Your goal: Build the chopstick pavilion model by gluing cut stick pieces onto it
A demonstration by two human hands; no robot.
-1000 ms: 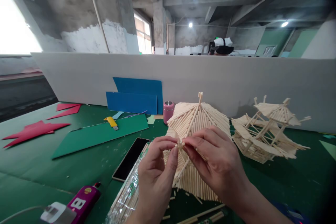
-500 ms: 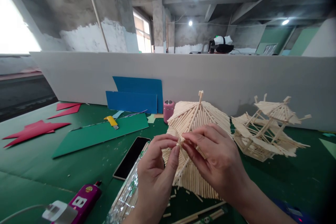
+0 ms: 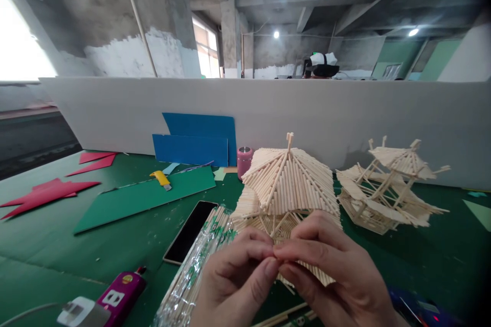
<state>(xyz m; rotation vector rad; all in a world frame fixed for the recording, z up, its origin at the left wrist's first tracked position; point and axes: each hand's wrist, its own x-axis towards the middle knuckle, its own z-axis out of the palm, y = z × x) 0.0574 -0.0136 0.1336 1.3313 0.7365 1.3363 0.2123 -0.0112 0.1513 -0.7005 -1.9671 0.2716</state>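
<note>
My left hand (image 3: 245,271) and my right hand (image 3: 330,265) meet fingertip to fingertip in front of a pavilion model (image 3: 289,184) built of thin wooden sticks. Both hands are closed in a pinch. Whatever lies between the fingertips is too small and hidden to make out. The model has a tiered, sloping stick roof with a short upright piece at its peak; my hands cover its lower front. Beside my left hand lies a clear plastic pack of wooden sticks (image 3: 192,271). A few loose sticks (image 3: 286,314) lie below my hands.
A second stick pavilion (image 3: 391,189) stands at right. Left are a black phone (image 3: 190,232), a yellow utility knife (image 3: 161,180) on a green board (image 3: 146,199), red sheets (image 3: 49,194) and a purple power strip (image 3: 123,296). A pink flask (image 3: 244,162) and blue boards (image 3: 192,150) stand behind.
Both hands have moved down and toward me, away from the model's roof, still pinched together. More of the roof's front edge and the stick pack now shows. The view has shifted slightly.
</note>
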